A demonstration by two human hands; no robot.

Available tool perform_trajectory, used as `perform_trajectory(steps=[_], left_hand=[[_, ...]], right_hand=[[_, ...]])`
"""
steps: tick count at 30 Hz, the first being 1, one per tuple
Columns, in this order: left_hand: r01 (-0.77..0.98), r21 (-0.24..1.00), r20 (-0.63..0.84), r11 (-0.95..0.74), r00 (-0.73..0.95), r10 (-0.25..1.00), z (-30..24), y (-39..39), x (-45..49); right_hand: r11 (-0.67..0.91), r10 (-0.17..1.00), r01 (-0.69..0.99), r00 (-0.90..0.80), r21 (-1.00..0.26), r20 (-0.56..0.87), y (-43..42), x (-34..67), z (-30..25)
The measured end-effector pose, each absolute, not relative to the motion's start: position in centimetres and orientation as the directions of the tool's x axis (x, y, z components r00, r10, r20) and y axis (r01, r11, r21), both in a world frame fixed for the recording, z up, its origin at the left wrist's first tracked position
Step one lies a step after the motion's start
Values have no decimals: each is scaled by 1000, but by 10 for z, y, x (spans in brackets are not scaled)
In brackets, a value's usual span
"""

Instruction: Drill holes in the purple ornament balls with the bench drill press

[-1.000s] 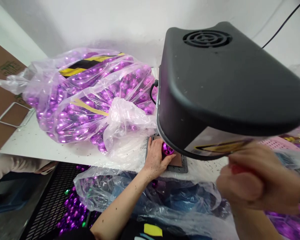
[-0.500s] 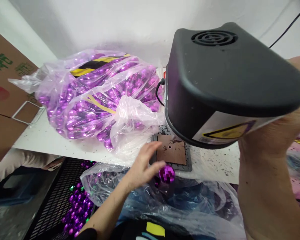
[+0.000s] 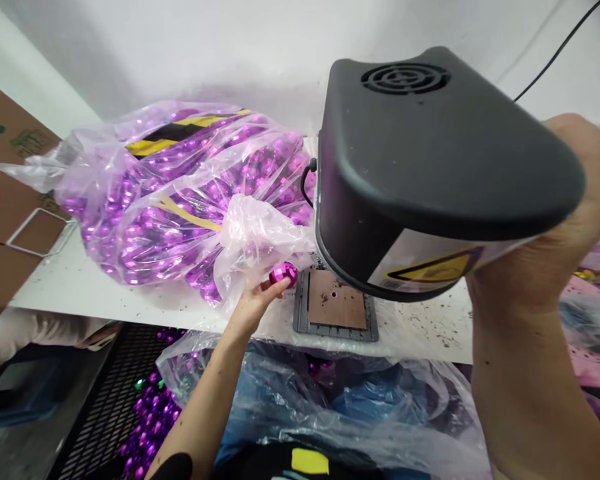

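Note:
My left hand [image 3: 253, 303] pinches a shiny purple ball [image 3: 283, 273] at the mouth of a clear plastic bag [image 3: 190, 193] full of purple balls, just left of the brown press plate [image 3: 336, 307]. The plate is bare. My right hand [image 3: 555, 260] is raised at the right, behind the black machine head [image 3: 430, 160], which hangs lifted above the plate. The right hand's fingers are hidden by the machine head.
The white table [image 3: 80, 287] carries the bag and machine, speckled with dark crumbs. Below the front edge lie clear and blue plastic bags [image 3: 330, 393] with more purple balls and a black mesh crate [image 3: 110, 413]. A cardboard box [image 3: 10, 187] stands at the left.
The ball that lay on the plate dropped off the front edge as the machine head rose. My left hand then reached to the bag and now holds a purple ball.

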State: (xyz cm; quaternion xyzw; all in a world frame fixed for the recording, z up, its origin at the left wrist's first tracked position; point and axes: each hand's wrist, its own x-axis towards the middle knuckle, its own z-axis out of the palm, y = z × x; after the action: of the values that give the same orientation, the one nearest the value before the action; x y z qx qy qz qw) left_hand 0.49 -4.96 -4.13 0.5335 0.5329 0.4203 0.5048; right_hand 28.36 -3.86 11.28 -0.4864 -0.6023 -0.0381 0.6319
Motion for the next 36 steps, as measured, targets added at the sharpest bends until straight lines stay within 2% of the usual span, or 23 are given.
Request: perform_trajectory(steps=[4, 7, 9, 12, 15, 18, 23, 28, 33, 36], left_hand=[[-133, 952, -228, 276, 293, 928, -38, -74, 9], [-181, 937, -224, 299, 344, 912, -44, -75, 21], [-102, 964, -202, 246, 326, 924, -48, -73, 33], [148, 987, -97, 61, 256, 962, -52, -71, 52], [373, 921, 7, -115, 277, 961, -52, -69, 65], [484, 840, 82, -245, 334, 939, -51, -67, 71], [556, 732, 194, -394, 384, 903, -52, -68, 76], [597, 696, 246, -399, 324, 913, -64, -71, 88], [606, 719, 232, -339, 251, 940, -76, -72, 97], [556, 763, 197, -330, 286, 938, -79, -73, 96]], right_hand=[[533, 508, 661, 249, -528, 824, -38, 283, 112], [529, 532, 637, 266, -561, 804, -38, 282, 114], [534, 534, 626, 271, -568, 801, -38, 281, 116], [522, 531, 642, 273, -563, 803, -37, 281, 117], [516, 531, 645, 275, -563, 802, -37, 281, 117], [532, 530, 633, 269, -562, 804, -37, 281, 115], [534, 537, 637, 253, -556, 805, -38, 281, 115], [508, 541, 645, 276, -570, 795, -39, 280, 118], [471, 566, 652, 294, -595, 770, -39, 282, 119], [474, 577, 630, 306, -616, 757, -40, 281, 119]])
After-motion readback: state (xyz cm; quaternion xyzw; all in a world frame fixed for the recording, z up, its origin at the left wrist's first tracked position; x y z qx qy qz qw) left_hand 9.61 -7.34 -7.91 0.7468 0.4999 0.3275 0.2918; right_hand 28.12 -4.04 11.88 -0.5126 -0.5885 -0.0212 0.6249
